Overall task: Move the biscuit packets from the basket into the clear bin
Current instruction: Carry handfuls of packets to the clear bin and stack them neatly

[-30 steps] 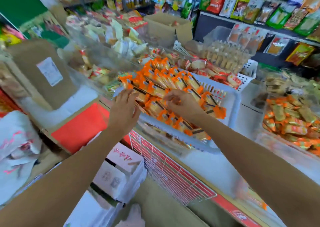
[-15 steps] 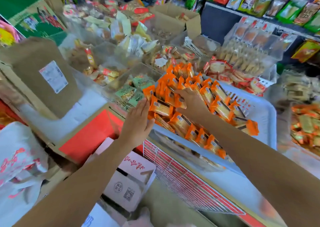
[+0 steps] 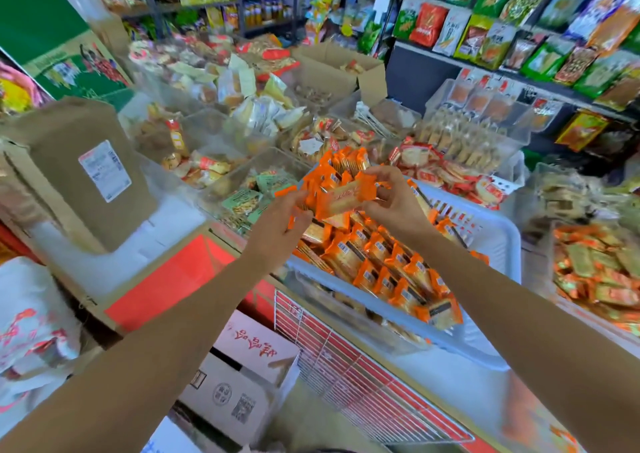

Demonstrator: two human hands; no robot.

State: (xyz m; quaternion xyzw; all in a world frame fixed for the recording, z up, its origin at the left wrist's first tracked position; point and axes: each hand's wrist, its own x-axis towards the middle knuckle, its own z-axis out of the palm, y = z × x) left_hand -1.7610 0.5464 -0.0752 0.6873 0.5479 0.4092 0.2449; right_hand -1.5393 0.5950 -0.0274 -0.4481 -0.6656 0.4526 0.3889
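A pale blue plastic basket [image 3: 498, 241] rests on the counter, tilted, with several orange biscuit packets [image 3: 377, 265] inside. Between my two hands I hold up a bunch of orange biscuit packets [image 3: 341, 189] above the basket's far left end. My left hand [image 3: 277, 231] grips the bunch from the left and below. From the right, my right hand [image 3: 391, 199] grips it, fingers curled over the top. A clear bin [image 3: 550, 272] at the right edge holds more orange packets [image 3: 595, 272].
Clear bins of green packets [image 3: 249, 199] and other snacks lie behind and left of the basket. A brown carton [image 3: 83, 168] stands at the left. A white wire rack [image 3: 353, 373] hangs below the counter edge, with cartons [image 3: 242, 373] on the floor. Shelves of snack bags fill the back.
Both hands closed on a bunch of orange packets and lifted it up out of the basket. The view has shifted so the basket sits further right.
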